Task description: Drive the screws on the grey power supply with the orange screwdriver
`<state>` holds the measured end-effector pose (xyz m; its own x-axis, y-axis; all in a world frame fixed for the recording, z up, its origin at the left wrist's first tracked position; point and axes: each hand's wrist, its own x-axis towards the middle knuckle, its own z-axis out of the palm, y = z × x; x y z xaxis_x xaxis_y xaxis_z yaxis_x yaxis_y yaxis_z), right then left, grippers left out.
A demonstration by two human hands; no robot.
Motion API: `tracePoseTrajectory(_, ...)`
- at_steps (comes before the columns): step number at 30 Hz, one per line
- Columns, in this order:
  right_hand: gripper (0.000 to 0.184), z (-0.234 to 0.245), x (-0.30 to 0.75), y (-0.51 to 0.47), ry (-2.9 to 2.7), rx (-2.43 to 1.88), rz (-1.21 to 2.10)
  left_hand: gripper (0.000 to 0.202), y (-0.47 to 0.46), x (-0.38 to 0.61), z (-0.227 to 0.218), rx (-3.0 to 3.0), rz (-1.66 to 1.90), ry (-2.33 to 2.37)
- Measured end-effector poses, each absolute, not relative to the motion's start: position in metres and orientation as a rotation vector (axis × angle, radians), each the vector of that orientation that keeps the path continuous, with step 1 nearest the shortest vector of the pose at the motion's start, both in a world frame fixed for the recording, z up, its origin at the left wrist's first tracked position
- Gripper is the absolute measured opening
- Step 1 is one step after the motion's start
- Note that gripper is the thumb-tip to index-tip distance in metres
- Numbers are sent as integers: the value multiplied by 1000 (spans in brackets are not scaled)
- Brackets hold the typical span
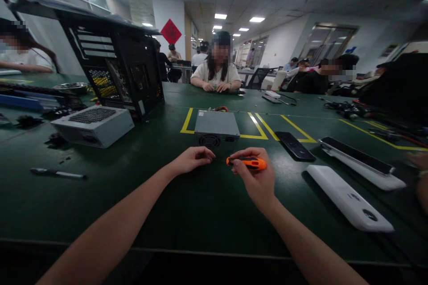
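My right hand is wrapped round the orange and black handle of a screwdriver, held level with its thin shaft pointing left. Facing it, my left hand has its fingers curled together close to the shaft's tip; anything small between them is too fine to make out. Just beyond both hands sits a grey computer power supply, its fan grille and socket turned towards me and coloured wires at its back.
A second power supply and an open black computer case stand on the left, with a marker pen nearer me. Rightward lie a dark phone, a phone on a white power bank and a white device. Across the table sits a person.
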<state>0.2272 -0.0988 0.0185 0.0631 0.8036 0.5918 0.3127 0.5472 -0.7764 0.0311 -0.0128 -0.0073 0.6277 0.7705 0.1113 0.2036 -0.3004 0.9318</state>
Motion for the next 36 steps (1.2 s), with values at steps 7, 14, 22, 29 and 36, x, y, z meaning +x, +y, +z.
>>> tracePoseTrajectory(7, 14, 18, 226, -103, -1699, -986, 348, 22, -17, 31, -8, 2209, 686, 862)
tracePoseTrajectory(14, 10, 19, 228, -104, -1760, -940, 253, 29, -26, 34, 0, 2438, 699, 807)
tracePoseTrajectory(22, 12, 17, 227, -104, -1753, -912, 237, 33, -27, 34, 2, 2557, 694, 848)
tracePoseTrajectory(29, 16, 15, 226, -103, -1724, -782, 277, 32, -26, 36, 1, 2415, 771, 857)
tracePoseTrajectory(36, 21, 16, 228, -106, -1749, -643, 180, 38, -24, 35, 1, 2454, 911, 975)
